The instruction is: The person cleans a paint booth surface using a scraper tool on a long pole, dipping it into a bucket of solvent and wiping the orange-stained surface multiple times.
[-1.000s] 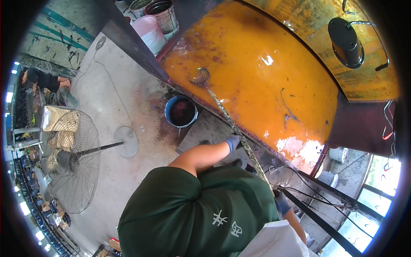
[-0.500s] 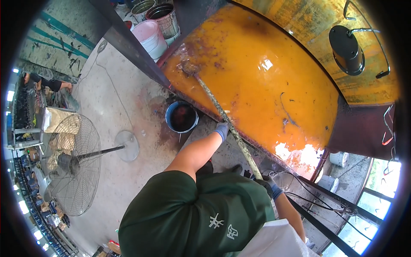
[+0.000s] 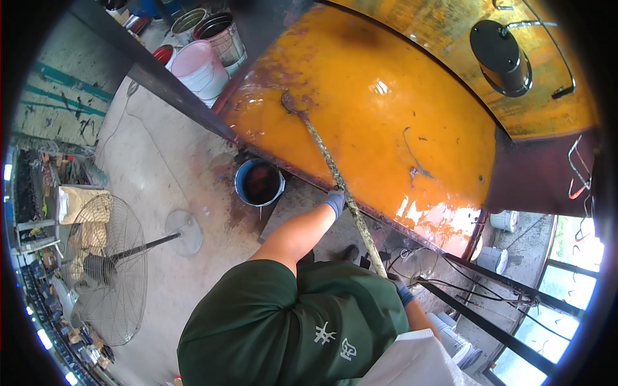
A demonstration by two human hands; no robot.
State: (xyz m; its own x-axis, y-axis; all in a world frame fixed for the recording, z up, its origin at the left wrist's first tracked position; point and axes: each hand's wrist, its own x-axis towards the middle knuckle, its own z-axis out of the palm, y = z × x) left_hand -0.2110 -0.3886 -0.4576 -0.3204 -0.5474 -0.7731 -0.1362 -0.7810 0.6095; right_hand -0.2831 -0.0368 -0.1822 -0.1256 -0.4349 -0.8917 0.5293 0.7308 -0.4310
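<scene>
Orange liquid (image 3: 373, 128) lies in the tank (image 3: 393, 224). From the left hand (image 3: 335, 201), the ladle (image 3: 331, 164) meets the liquid at 11 o'clock; its shaft (image 3: 368, 241) crosses the tank's edge. Left hand: closed around the shaft. Right hand (image 3: 402, 289), at 5 o'clock: at the shaft's near end, partly hidden; finger closure cannot be determined. Bucket (image 3: 240, 186): 9 o'clock, beside the tank.

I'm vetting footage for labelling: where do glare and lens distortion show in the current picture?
Head view: white glare patches the orange surface, mostly at its lower right; the windows are partly blown out; background clutter curves along the black rim at left; the pole is readable.
</scene>
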